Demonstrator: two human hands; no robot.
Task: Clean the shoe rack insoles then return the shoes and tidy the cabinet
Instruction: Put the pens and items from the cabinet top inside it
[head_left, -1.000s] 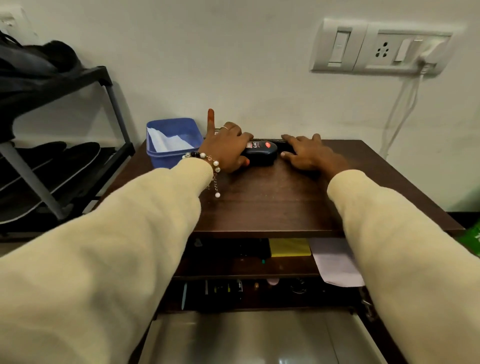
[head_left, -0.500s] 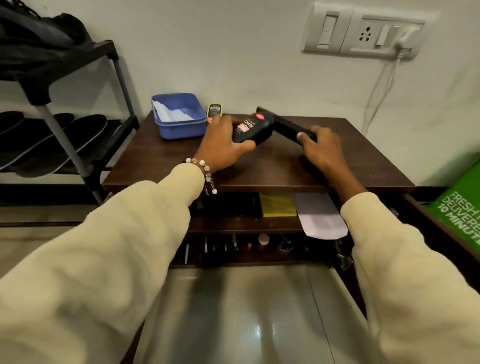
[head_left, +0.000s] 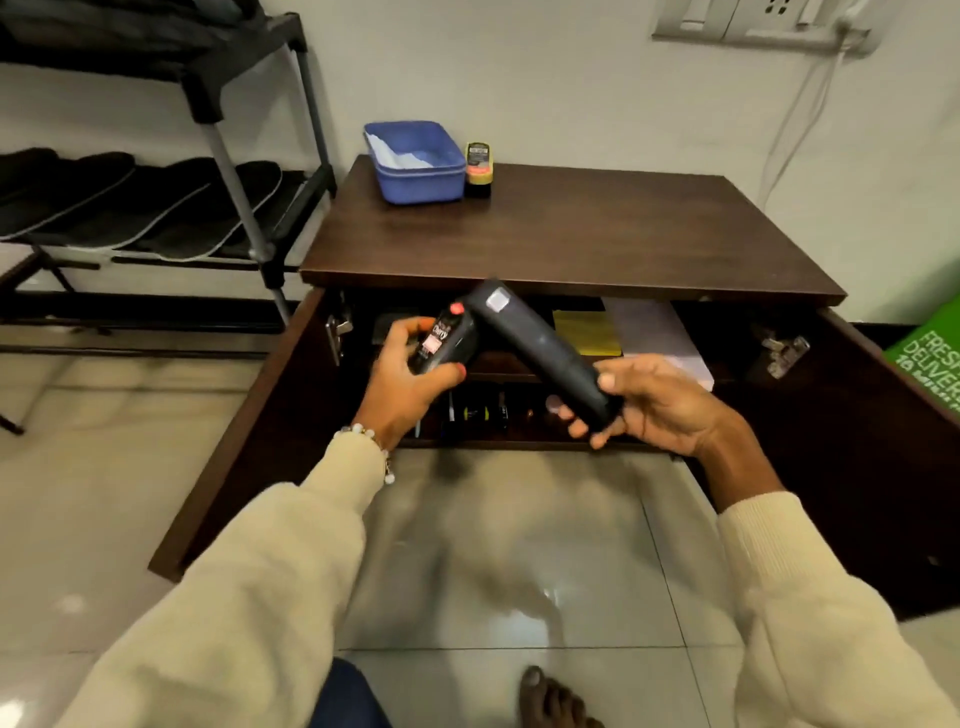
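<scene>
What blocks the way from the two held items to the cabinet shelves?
Nothing visible. Both doors stand open; the left hand holds the polish bottle and the right hand the dark case, directly before the shelves, which already hold items.

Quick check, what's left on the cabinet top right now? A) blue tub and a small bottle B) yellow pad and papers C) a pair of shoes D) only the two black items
A: the blue tub and small bottle sit at the back left of the cabinet top; the left hand and right hand hold the two black items in front of the open cabinet.
</scene>
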